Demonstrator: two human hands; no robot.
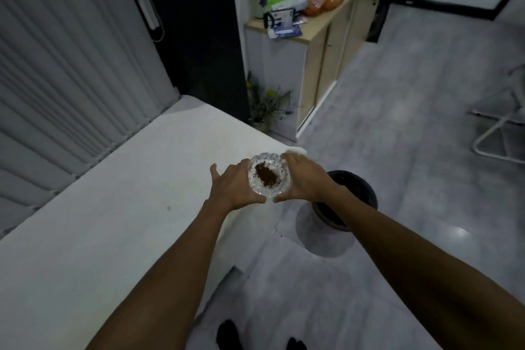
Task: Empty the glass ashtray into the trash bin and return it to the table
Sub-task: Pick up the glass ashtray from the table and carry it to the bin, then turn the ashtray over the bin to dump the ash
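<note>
A clear cut-glass ashtray (268, 175) with a heap of brown ash in its middle is cupped between both hands near the right edge of the white table (113, 221). My left hand (233, 187) grips its left side and my right hand (305, 177) grips its right side. I cannot tell whether it rests on the table or is lifted just off it. The black round trash bin (358, 187) stands on the floor right of the table, partly hidden behind my right forearm.
A grey tiled floor (397, 122) spreads to the right. A low wooden cabinet (321, 45) with bags and boxes on top stands ahead, with a small potted plant (267, 108) beside it. Vertical blinds (56, 65) line the left; a white chair frame (500, 133) is at far right.
</note>
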